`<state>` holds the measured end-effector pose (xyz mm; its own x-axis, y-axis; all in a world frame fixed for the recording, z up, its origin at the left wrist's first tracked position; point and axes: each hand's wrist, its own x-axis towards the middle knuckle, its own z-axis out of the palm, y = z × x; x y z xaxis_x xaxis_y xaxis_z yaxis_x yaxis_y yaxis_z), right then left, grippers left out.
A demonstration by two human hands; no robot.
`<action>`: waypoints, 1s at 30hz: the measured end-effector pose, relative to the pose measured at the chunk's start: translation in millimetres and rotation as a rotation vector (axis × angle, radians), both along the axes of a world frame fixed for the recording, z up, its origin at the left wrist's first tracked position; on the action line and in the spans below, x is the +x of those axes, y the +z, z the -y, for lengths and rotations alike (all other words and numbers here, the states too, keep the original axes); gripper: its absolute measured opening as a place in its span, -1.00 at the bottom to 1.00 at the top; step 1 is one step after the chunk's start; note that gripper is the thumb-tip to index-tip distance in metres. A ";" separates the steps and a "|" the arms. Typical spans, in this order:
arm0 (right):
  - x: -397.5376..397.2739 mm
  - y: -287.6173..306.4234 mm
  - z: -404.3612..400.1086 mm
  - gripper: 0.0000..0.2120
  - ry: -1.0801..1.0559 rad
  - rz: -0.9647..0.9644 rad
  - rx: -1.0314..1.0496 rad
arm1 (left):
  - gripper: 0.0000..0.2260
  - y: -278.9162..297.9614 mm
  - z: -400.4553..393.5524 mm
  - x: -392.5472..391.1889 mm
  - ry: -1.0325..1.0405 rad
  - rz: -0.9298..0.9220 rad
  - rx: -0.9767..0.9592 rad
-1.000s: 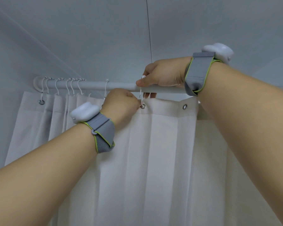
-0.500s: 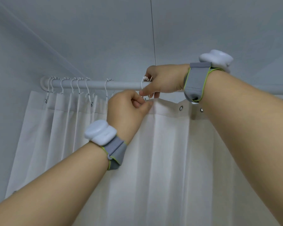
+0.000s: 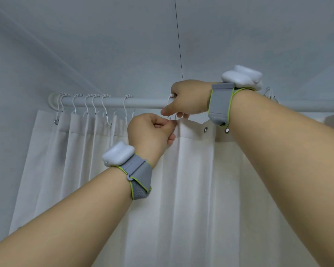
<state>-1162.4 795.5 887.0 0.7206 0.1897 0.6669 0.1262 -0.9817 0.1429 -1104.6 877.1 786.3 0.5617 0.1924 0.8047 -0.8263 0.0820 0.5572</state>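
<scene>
One white metal shower rod (image 3: 147, 102) under grey ceiling (image 3: 123, 35); seven white wire hooks (image 3: 104, 110) left. Right hand (image 3: 189, 99) pinches eighth hook (image 3: 169, 100), left hand (image 3: 148, 132) pinches white fabric curtain (image 3: 191, 189).

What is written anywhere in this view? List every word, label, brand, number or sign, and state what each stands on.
None: no text can be read in this view.
The white wrist units and grey straps are plain, with no visible print.
The curtain pinched by the left hand, the hook held by the right hand, and the rod carry no marks.
</scene>
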 end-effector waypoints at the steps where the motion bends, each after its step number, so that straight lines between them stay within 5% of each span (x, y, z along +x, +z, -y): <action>1: -0.1 0.1 0.5 -0.72 0.002 0.001 -0.005 | -0.86 0.1 0.5 -0.8 0.005 0.003 0.003; 30: 0.7 -2.2 6.3 -0.72 0.037 0.037 -0.055 | -0.89 -1.0 0.2 1.3 0.098 0.091 0.032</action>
<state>-1161.7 789.3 884.9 0.6877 0.2532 0.6805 0.1564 -0.9669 0.2017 -1103.2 876.9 785.3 0.4661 0.2159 0.8580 -0.8766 -0.0186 0.4809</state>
